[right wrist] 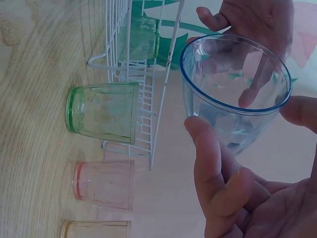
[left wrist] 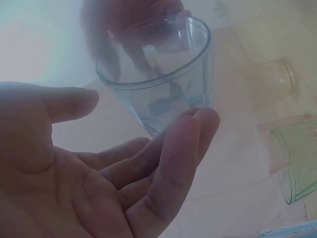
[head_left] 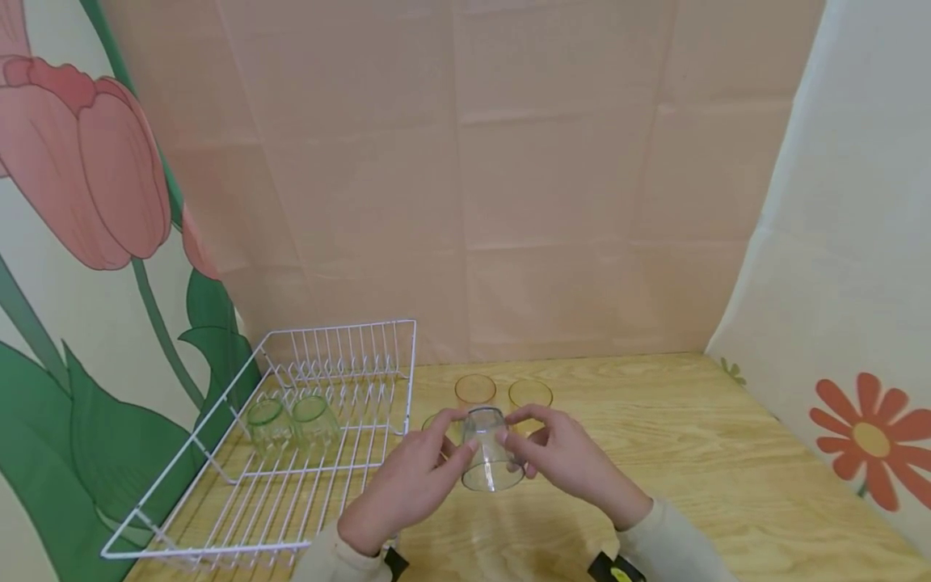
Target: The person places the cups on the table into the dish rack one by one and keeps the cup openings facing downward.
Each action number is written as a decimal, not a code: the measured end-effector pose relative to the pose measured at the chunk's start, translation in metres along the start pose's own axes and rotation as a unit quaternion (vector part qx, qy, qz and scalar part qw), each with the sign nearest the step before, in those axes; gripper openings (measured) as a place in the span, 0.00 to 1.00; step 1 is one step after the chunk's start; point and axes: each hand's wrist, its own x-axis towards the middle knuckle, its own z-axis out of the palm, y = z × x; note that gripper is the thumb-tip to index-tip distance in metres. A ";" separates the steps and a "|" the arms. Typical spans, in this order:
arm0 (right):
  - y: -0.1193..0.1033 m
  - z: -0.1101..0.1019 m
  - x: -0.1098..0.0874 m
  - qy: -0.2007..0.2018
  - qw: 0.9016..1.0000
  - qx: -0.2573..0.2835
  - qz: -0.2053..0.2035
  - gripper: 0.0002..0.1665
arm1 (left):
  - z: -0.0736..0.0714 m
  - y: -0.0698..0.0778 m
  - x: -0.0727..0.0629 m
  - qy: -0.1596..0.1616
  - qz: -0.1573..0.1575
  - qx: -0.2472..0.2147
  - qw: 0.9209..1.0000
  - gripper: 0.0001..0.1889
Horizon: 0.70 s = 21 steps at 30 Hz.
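Observation:
A clear, blue-tinted drinking glass (head_left: 493, 469) is upside down between the two hands, above the table, its wide rim facing down. My right hand (head_left: 578, 461) pinches it; in the right wrist view the thumb meets the blue rim (right wrist: 237, 110) and a fingertip lies against the wall. From the other side, my left hand (head_left: 414, 477) has its fingers alongside the glass near the base. The left thumb (left wrist: 74, 104) stands apart from the rim in the left wrist view.
Behind the hands stand an orange-pink glass (head_left: 475, 391), a yellow glass (head_left: 531, 394) and a green glass (right wrist: 101, 113) on the wooden table (head_left: 676, 453). At left, a white wire dish rack (head_left: 410, 380) holds two green glasses (head_left: 314, 424). Printed cloths hang around the table.

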 end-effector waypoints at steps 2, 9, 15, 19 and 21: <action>0.000 0.000 0.000 -0.003 1.000 -0.003 -0.001 0.32 | 0.000 -0.001 0.000 -0.002 -0.004 -0.005 1.000 0.29; -0.001 0.000 -0.001 -0.012 1.000 -0.006 -0.012 0.34 | 0.001 -0.003 0.000 -0.001 -0.005 -0.011 1.000 0.31; -0.001 0.002 -0.002 -0.010 1.000 -0.009 -0.014 0.36 | 0.001 -0.004 0.000 -0.001 -0.012 -0.018 1.000 0.32; -0.001 0.002 -0.001 -0.003 1.000 -0.017 -0.006 0.35 | 0.002 -0.005 0.000 0.004 -0.013 -0.020 1.000 0.31; -0.002 0.002 -0.001 0.000 1.000 -0.019 -0.002 0.35 | 0.003 -0.005 0.001 0.007 -0.013 -0.019 1.000 0.31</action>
